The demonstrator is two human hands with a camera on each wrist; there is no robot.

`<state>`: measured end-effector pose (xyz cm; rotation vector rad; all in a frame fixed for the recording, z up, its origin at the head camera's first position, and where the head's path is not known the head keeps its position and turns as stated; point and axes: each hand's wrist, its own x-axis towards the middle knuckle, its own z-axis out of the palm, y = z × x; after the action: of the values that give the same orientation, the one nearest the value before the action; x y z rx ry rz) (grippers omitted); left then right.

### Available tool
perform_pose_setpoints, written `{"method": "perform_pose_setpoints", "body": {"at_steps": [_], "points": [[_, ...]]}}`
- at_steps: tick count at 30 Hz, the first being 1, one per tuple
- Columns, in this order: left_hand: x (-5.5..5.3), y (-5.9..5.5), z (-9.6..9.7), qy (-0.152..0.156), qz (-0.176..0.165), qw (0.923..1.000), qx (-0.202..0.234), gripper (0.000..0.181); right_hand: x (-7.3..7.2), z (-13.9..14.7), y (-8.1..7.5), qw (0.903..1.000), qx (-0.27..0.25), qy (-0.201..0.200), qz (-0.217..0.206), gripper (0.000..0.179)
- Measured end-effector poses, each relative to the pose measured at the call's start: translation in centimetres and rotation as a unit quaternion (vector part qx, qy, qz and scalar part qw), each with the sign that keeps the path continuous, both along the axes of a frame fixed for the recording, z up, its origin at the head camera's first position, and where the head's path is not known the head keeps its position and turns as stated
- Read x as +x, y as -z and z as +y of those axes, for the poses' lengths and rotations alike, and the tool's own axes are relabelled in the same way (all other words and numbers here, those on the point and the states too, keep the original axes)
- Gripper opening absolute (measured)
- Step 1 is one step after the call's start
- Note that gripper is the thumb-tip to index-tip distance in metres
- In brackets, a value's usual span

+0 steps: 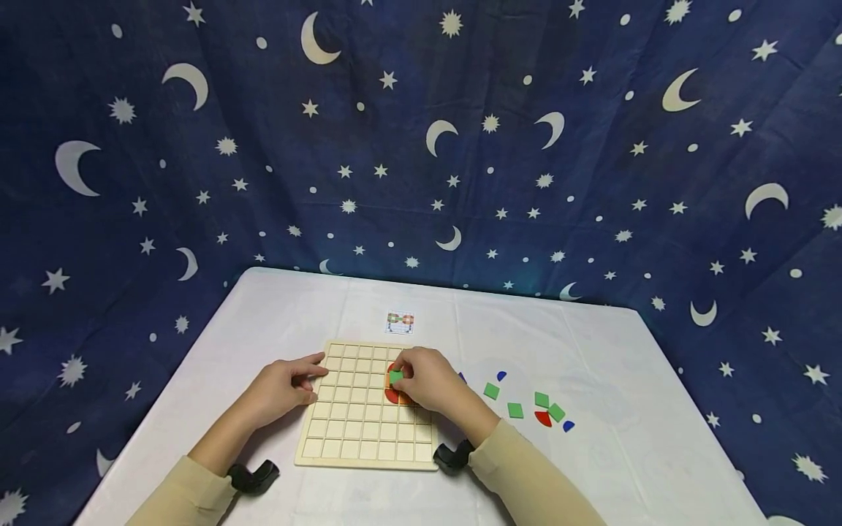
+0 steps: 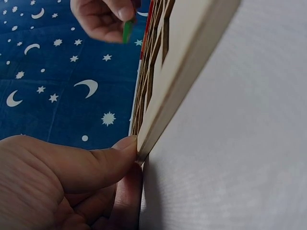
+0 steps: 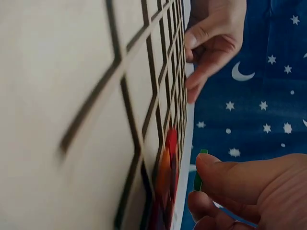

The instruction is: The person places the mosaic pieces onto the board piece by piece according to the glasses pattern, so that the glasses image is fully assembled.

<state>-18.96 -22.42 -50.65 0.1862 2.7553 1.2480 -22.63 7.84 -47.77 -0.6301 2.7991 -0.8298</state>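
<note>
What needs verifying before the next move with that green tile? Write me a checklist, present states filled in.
1. Green tile secured: ok, pinched in the right hand.
2. Board supported by the other hand: ok, the left hand touches its left edge.
3. Held tile seated in a cell: not ok, both wrist views show it raised off the board.
4. Printed card uncovered: ok, it lies beyond the board.
5. All red pieces on the board fully visible: not ok, the right hand partly covers that area.
6. Cell meant for the tile: cannot tell.
</note>
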Motion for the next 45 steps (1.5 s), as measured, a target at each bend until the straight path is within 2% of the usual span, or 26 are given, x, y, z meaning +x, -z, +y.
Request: {"method": "perform_pose_setpoints", "body": {"at_steps": [7, 17, 26, 34, 45], "points": [[-0.1, -0.2, 0.2, -0.002, -0.003, 1.0000, 0.003, 0.044, -0.1, -2.3, 0.4, 0.9996, 0.003, -0.028, 0.003, 0.016], [-0.1, -0.3, 0.3, -0.003, -0.009, 0.9999, 0.007, 0.045, -0.3, -3.6, 0.6, 0.9996, 0.026, -0.003, 0.011, 0.019], [-0.1, -0.2, 0.1, 0.001, -0.009, 0.9999, 0.011, 0.045, -0.4, -3.4, 0.7, 0.9995, 0.027, -0.005, 0.014, 0.013], [-0.1, -0.1, 0.1, 0.004, -0.007, 0.9999, 0.011, 0.046, -0.4, -1.6, 0.4, 1.0000, 0.000, -0.007, -0.004, 0.014], [0.0, -0.2, 0.0, 0.006, -0.004, 1.0000, 0.004, 0.045, 0.2, 3.4, -0.1, 0.9982, -0.005, 0.058, -0.014, 0.011]]}}
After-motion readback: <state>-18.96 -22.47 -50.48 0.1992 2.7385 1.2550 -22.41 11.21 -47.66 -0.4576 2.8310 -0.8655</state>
